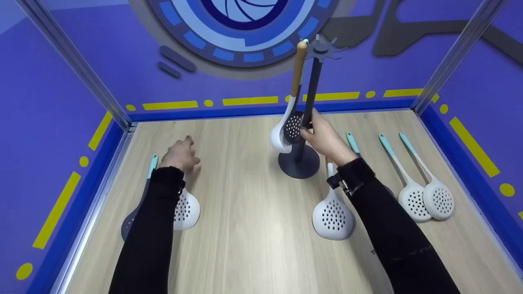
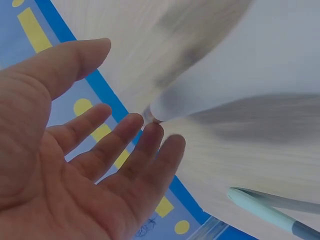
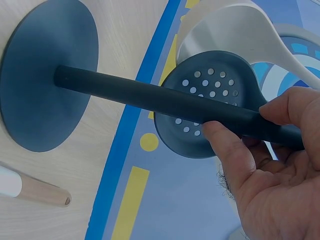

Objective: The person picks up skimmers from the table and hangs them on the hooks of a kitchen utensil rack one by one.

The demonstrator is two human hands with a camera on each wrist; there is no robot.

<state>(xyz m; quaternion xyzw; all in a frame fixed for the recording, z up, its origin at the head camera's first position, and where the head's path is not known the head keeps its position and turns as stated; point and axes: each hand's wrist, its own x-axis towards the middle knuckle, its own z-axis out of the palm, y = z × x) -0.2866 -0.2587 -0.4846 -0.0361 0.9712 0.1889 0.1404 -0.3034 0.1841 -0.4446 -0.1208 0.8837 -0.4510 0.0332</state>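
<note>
My right hand (image 1: 325,136) grips the black pole of a utensil stand (image 3: 165,100), thumb and fingers about the pole. From the stand's hooked top hang a white ladle (image 1: 282,136) with a wooden handle and a black skimmer (image 3: 215,80) with round holes. The stand's round base (image 3: 45,115) looks slightly tilted in the head view. Over on the left, my left hand (image 1: 179,155) is held with loosely spread fingers and an empty palm (image 2: 75,190). Close below it lies a white skimmer (image 1: 187,210), its handle partly hidden by the hand and sleeve.
At far left lies a dark skimmer with a teal handle (image 1: 153,163), partly under my sleeve. A white skimmer (image 1: 333,218) lies in front of the stand. Two pale skimmers with teal handles (image 1: 413,200) lie at right, beside another teal handle (image 1: 352,142). Blue panels (image 1: 229,92) enclose the table.
</note>
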